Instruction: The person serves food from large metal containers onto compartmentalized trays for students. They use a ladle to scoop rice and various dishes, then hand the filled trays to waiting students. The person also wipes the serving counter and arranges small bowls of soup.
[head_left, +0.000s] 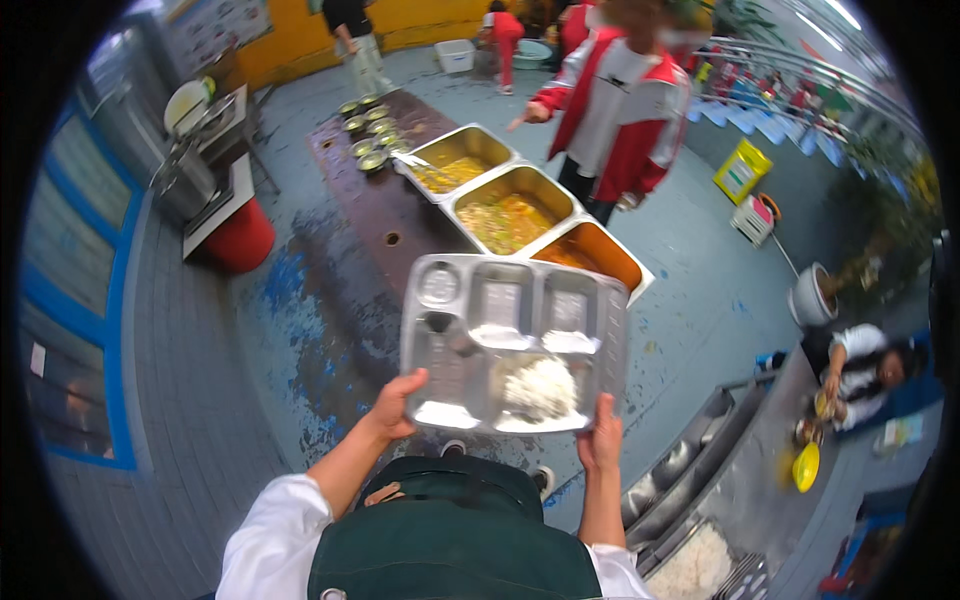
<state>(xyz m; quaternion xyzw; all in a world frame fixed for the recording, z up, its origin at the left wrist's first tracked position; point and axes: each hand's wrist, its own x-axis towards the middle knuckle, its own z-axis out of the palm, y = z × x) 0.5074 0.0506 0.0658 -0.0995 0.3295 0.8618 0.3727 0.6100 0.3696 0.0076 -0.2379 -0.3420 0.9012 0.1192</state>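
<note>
My left hand (397, 405) grips the near left corner of a stainless steel compartment tray (459, 360), and my right hand (601, 436) holds its near right corner. A mound of white rice (541, 390) fills the near right compartment; the other compartments hold no food. Just beyond the tray stand three deep steel food pans in a row. The far pan (480, 142) holds yellowish food and tongs, the middle pan (544, 184) a mixed dish. An orange-red dish is in the near pan (622, 259), partly hidden by my tray.
A person in a red and white jacket (622, 105) stands behind the pans, one hand pointing over them. Several small bowls (375, 131) sit on the brown table (352, 195). At right, another person (862, 382) is at a metal counter (750, 465), with a rice pan (694, 566) nearby.
</note>
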